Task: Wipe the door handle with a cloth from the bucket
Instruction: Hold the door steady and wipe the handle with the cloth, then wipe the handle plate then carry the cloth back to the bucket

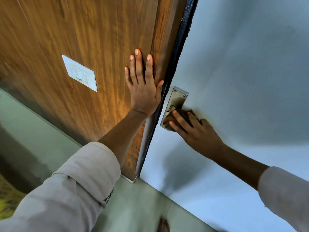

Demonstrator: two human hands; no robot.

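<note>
While the right hand (192, 129) closes its fingers (179, 117) over a dark cloth (182, 113) bunched against the door handle (171, 108), the lever itself is mostly hidden under cloth and hand; only its base shows on the steel backplate (175, 99) on the pale door (242, 64). The left hand (143, 86) holds nothing: it lies flat and spread on the wooden panel (75, 30), thumb at the dark door edge (177, 47), apparently bracing. I judge the wiping under way, the cloth already fetched; whether the whole lever and plate are clean cannot be told. The bucket is not in view. A white switch plate (80, 72) sits well left of the hands. A bare foot (163, 225) shows on the grey floor (137, 206). Nothing blocks the handle.
</note>
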